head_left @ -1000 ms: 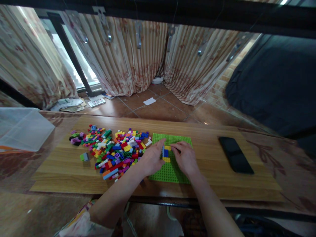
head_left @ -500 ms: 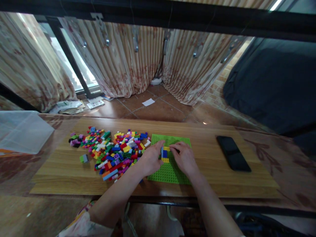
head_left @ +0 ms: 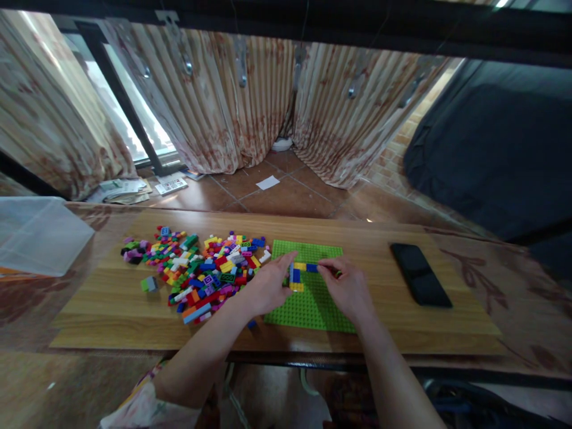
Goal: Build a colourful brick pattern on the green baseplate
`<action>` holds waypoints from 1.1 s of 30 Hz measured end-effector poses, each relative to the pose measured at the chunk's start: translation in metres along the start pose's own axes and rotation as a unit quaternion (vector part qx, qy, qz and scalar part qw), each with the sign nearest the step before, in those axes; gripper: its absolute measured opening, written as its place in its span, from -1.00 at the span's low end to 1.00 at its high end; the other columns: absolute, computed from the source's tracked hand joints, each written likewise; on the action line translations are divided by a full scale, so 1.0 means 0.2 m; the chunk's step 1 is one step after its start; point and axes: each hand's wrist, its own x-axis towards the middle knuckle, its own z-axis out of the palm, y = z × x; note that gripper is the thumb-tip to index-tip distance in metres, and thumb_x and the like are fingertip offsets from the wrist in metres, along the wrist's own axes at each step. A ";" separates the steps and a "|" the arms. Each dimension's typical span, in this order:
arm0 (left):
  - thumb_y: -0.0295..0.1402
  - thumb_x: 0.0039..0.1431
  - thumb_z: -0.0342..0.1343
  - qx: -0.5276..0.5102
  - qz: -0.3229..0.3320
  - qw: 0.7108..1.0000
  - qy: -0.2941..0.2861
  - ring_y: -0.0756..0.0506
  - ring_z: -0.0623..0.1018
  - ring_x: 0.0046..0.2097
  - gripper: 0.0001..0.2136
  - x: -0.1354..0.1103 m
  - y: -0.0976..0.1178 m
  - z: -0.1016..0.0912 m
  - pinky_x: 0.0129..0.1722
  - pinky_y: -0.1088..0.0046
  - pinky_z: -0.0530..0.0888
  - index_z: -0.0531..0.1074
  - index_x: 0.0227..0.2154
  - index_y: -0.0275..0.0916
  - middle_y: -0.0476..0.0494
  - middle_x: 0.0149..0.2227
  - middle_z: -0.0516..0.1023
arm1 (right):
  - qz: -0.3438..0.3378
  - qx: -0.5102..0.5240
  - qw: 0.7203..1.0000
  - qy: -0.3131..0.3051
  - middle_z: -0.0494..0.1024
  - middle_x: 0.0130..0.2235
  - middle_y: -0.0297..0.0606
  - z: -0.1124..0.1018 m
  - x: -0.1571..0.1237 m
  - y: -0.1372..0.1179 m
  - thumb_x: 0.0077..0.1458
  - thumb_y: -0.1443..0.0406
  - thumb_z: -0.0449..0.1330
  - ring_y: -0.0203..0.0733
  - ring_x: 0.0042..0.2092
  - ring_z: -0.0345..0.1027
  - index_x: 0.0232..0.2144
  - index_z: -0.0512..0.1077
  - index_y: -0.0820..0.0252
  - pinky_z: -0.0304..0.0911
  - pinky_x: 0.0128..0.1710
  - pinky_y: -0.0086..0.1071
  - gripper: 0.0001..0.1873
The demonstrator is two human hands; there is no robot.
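Note:
A small build of yellow, blue and light-blue bricks (head_left: 296, 276) sits on the green studded baseplate (head_left: 308, 313). At the build's left edge is my left hand (head_left: 267, 290), its index finger stretched toward the far side and its thumb apart near the front. Between the thumb and fingertips of my right hand (head_left: 347, 285) is the end of a blue brick (head_left: 311, 268). That brick lies beside the yellow one at the far end of the build; whether it is pressed down I cannot tell. My right fingers partly cover its right end.
Many loose coloured bricks (head_left: 210, 274) are heaped left of the baseplate, with a green and grey piece (head_left: 149, 284) apart from them. A black phone (head_left: 420, 275) lies at the right of the wooden board (head_left: 393, 333). A translucent bin (head_left: 42, 235) stands far left.
My right hand has shifted slightly right, and a blue brick now shows at its fingertips beside the far yellow brick. My left hand stays by the build. The view has tilted slightly.

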 end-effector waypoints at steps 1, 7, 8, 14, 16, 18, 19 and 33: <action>-0.57 -0.10 0.09 -0.001 0.002 1.000 -0.003 -0.09 0.49 -0.14 -0.25 0.00 0.00 0.00 -0.07 0.32 0.47 0.03 0.23 -0.28 -0.28 0.11 0.35 | -0.002 0.011 1.000 -0.028 0.55 -0.34 -0.24 0.01 -0.01 -0.01 0.07 0.24 0.12 -0.21 -0.34 0.37 -0.36 0.53 0.17 0.25 -0.27 -0.33 -0.80; -0.59 -0.10 0.07 -0.009 0.025 1.000 -0.008 -0.10 0.49 -0.14 -0.25 0.00 -0.03 0.00 -0.06 0.29 0.47 0.02 0.23 -0.29 -0.29 0.12 0.33 | -0.023 -0.028 0.986 -0.165 0.51 -0.33 -0.29 0.04 -0.06 -0.06 -0.04 0.25 0.25 -0.20 -0.28 0.35 -0.32 0.51 0.14 0.19 -0.27 -0.34 -0.83; -0.61 -0.11 0.06 -0.009 0.027 1.000 -0.007 -0.10 0.49 -0.15 -0.25 0.00 -0.03 0.00 -0.07 0.29 0.47 0.03 0.23 -0.28 -0.29 0.11 0.33 | -0.025 -0.048 0.984 -0.172 0.50 -0.33 -0.29 0.04 -0.06 -0.07 -0.07 0.25 0.28 -0.20 -0.29 0.34 -0.32 0.51 0.15 0.18 -0.29 -0.35 -0.80; -0.63 -0.11 0.02 -0.008 0.030 1.000 -0.001 -0.10 0.49 -0.15 -0.26 -0.01 -0.03 0.00 -0.07 0.30 0.47 0.04 0.23 -0.30 -0.29 0.06 0.36 | -0.040 -0.114 0.980 -0.161 0.45 -0.36 -0.31 0.07 -0.07 -0.06 -0.10 0.26 0.31 -0.22 -0.33 0.30 -0.39 0.47 0.16 0.11 -0.35 -0.38 -0.84; -0.61 -0.07 0.02 -0.009 0.028 1.000 0.003 -0.10 0.50 -0.16 -0.29 -0.01 -0.03 0.00 -0.07 0.29 0.47 0.05 0.22 -0.30 -0.28 0.05 0.38 | -0.044 -0.108 0.981 -0.156 0.44 -0.38 -0.32 0.08 -0.07 -0.06 -0.08 0.27 0.29 -0.24 -0.34 0.29 -0.44 0.46 0.16 0.09 -0.36 -0.39 -0.89; -0.56 -0.01 0.02 -0.012 0.022 1.000 0.009 -0.10 0.50 -0.17 -0.35 0.00 -0.03 0.01 -0.06 0.27 0.46 0.07 0.21 -0.31 -0.29 0.04 0.39 | -0.045 -0.099 0.982 -0.154 0.44 -0.40 -0.33 0.08 -0.07 -0.06 -0.06 0.28 0.28 -0.25 -0.35 0.29 -0.47 0.46 0.16 0.09 -0.37 -0.39 -0.92; -0.53 0.02 0.02 -0.013 0.018 1.000 0.015 -0.11 0.51 -0.16 -0.38 0.00 -0.02 0.01 -0.05 0.26 0.46 0.09 0.20 -0.32 -0.29 0.03 0.39 | -0.045 -0.097 0.983 -0.152 0.44 -0.40 -0.33 0.08 -0.07 -0.06 -0.05 0.28 0.27 -0.25 -0.35 0.29 -0.47 0.45 0.16 0.09 -0.37 -0.39 -0.93; -0.49 0.05 0.04 0.002 -0.009 0.999 0.050 -0.12 0.50 -0.18 -0.47 0.01 -0.01 0.05 -0.07 0.28 0.46 0.20 0.14 -0.34 -0.27 -0.03 0.44 | 0.084 -0.134 0.987 -0.013 0.53 -0.40 -0.28 -0.02 -0.01 0.09 0.00 0.19 0.18 -0.19 -0.40 0.36 -0.37 0.47 0.17 0.16 -0.37 -0.35 -0.82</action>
